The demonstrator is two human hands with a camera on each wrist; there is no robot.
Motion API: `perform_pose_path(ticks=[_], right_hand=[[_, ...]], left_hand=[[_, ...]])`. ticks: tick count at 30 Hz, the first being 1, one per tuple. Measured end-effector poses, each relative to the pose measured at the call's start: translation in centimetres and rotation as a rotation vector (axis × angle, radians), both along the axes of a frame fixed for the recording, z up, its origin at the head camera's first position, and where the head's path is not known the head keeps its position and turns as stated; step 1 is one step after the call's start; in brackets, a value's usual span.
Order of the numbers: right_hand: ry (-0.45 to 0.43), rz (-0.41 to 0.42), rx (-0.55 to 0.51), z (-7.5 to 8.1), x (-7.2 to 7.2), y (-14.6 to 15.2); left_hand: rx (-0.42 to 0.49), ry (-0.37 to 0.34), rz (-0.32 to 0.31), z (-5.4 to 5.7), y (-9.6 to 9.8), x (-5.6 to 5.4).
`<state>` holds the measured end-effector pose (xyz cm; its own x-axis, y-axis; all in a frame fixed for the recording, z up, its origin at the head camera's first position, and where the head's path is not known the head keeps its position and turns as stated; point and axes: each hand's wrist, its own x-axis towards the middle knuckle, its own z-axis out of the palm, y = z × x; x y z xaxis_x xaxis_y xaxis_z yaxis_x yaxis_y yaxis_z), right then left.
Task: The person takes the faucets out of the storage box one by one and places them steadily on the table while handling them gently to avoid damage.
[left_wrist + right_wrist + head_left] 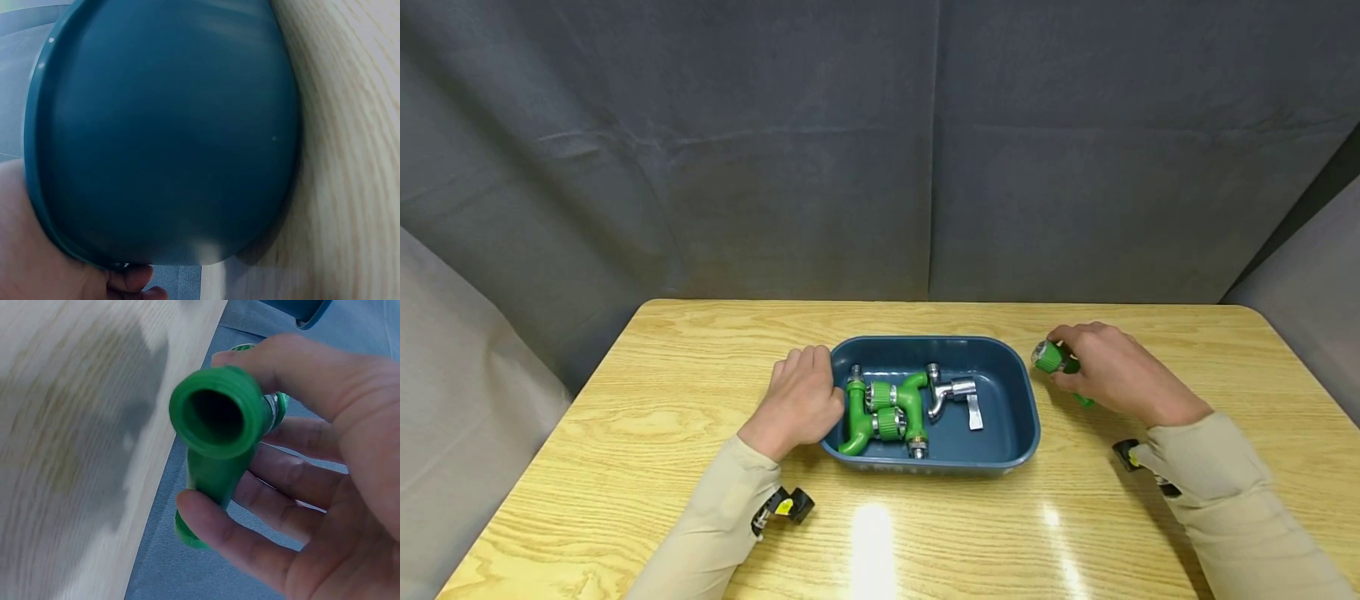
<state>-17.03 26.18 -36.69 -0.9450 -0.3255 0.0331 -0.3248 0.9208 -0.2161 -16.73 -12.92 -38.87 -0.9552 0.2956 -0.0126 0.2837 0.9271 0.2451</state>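
Observation:
My left hand (797, 404) grips the left end of a dark blue plastic bin (1003, 417). In the left wrist view the bin's outer wall (169, 131) fills the middle, with fingertips curled at its rim. My right hand (1108, 371) holds a green plastic tap (1048, 357) just beyond the bin's right end. Seen from the right wrist, thumb and fingers surround the tap's body (215, 475), its hollow round end facing the camera. Inside the bin, two green taps, one on the left (857, 412) and another beside it (913, 404), lie near a chrome tap (942, 392).
The bin stands on a light wood-grain table (700, 392). Grey cloth (790, 167) hangs behind the table's far edge, with paler cloth (452, 375) at the left side. A small dark camera (801, 504) is strapped to each wrist over the beige sleeves.

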Motion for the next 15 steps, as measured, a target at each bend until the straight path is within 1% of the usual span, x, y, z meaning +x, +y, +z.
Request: perform_pose_path(ticks=[15], right_hand=[[-0.028,0.004,0.005,-0.53,-0.37,-0.34]], left_hand=[[0.007,-0.004,0.001,0.03,-0.05,0.04]])
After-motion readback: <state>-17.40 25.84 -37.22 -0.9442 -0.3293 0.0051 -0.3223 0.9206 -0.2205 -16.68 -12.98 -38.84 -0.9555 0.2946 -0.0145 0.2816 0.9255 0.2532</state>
